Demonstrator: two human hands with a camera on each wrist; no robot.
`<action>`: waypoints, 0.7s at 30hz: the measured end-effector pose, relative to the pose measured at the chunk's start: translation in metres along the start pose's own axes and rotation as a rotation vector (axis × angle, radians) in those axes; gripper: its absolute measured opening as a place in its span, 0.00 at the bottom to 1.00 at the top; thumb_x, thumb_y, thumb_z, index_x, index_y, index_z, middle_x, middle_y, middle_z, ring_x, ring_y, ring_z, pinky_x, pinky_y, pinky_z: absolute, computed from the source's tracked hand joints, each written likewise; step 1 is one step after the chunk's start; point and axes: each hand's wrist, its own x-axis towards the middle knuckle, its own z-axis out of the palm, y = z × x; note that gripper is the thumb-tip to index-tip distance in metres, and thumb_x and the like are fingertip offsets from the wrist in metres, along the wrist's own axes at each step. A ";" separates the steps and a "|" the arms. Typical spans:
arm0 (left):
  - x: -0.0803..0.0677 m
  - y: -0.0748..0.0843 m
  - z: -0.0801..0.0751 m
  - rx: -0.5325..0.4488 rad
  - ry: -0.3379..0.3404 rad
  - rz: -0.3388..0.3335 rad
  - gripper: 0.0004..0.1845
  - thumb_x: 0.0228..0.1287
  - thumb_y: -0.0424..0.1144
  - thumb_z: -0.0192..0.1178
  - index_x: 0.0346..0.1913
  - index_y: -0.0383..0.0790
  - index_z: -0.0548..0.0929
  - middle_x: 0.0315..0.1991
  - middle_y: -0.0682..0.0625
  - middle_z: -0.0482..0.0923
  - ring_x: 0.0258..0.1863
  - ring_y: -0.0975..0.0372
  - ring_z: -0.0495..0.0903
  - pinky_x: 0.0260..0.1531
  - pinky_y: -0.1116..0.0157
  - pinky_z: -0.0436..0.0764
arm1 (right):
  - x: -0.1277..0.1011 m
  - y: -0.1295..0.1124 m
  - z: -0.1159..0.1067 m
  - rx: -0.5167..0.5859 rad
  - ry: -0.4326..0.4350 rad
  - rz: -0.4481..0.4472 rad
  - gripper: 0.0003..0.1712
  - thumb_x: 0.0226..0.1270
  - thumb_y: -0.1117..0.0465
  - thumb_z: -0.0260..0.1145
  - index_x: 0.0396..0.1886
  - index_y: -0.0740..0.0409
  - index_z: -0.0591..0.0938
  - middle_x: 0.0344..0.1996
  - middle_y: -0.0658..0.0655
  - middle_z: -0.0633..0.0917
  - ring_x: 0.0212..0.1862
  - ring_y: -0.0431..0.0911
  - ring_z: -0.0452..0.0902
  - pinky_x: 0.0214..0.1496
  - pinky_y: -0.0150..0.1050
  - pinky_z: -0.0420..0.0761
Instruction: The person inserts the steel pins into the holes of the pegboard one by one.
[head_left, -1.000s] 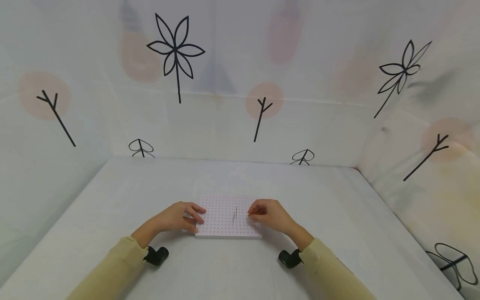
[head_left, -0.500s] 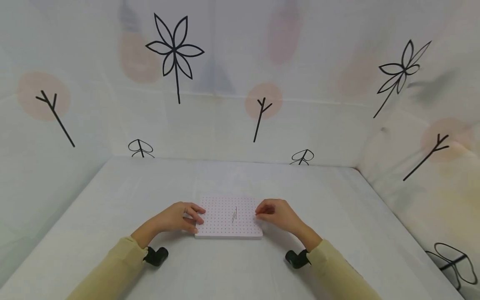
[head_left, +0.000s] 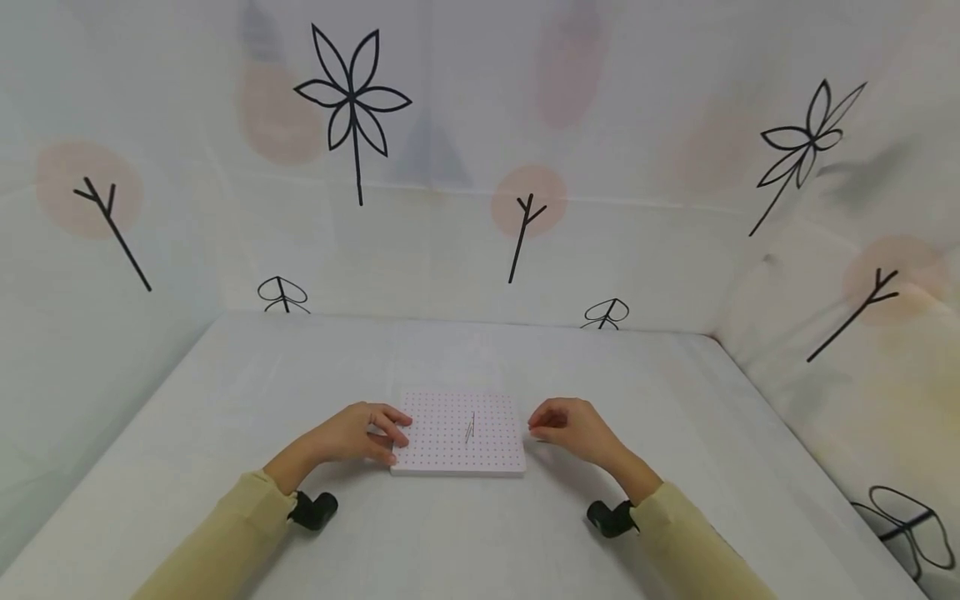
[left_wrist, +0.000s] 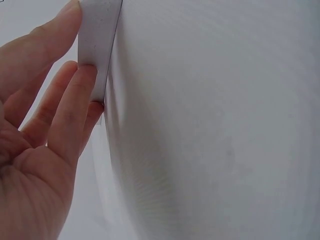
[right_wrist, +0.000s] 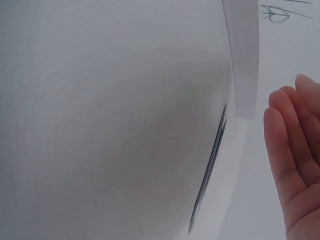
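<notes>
A white pegboard (head_left: 431, 467) dotted with small holes sits in front of me. My left hand (head_left: 360, 433) rests on its left edge; in the left wrist view, the thumb and fingertips touch the board's side (left_wrist: 97, 40). Thin dark needle-like sticks (head_left: 473, 423) show at the board's middle; whether they stand or lie, I cannot tell. My right hand (head_left: 570, 429) hovers just right of the board, fingers bent loosely toward the thumb, nothing visible between them. Close to it on the table lie thin pointed dark needles (right_wrist: 207, 170), side by side, beyond the board's side.
The white-covered table (head_left: 450, 542) stretches around the board on all sides. Behind and beside it hangs a pale cloth (head_left: 450, 258) printed with black plant drawings. A black camera mount (head_left: 315, 511) sits on each wrist.
My right hand has moved right, from over the board's right edge to beside it. The left hand has kept its place on the board. The sticks on the board look unchanged.
</notes>
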 end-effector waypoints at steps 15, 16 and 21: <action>0.001 -0.001 0.002 0.013 0.007 -0.008 0.10 0.44 0.31 0.73 0.33 0.40 0.87 0.53 0.45 0.75 0.50 0.54 0.76 0.46 0.64 0.77 | -0.008 0.015 -0.014 -0.037 -0.002 0.022 0.04 0.56 0.65 0.69 0.32 0.58 0.83 0.30 0.48 0.82 0.35 0.43 0.79 0.40 0.35 0.79; 0.001 -0.002 0.002 0.016 0.008 -0.010 0.10 0.44 0.31 0.73 0.33 0.40 0.87 0.53 0.45 0.75 0.50 0.54 0.76 0.46 0.64 0.77 | -0.009 0.016 -0.014 -0.038 -0.004 0.024 0.04 0.56 0.65 0.69 0.32 0.58 0.83 0.30 0.48 0.82 0.36 0.43 0.79 0.40 0.35 0.79; 0.002 -0.003 0.002 0.024 0.008 -0.011 0.10 0.43 0.31 0.73 0.33 0.41 0.87 0.53 0.45 0.74 0.50 0.54 0.77 0.46 0.64 0.78 | -0.011 0.019 -0.019 -0.042 -0.022 0.027 0.04 0.56 0.66 0.69 0.32 0.59 0.83 0.31 0.48 0.82 0.36 0.44 0.78 0.41 0.36 0.79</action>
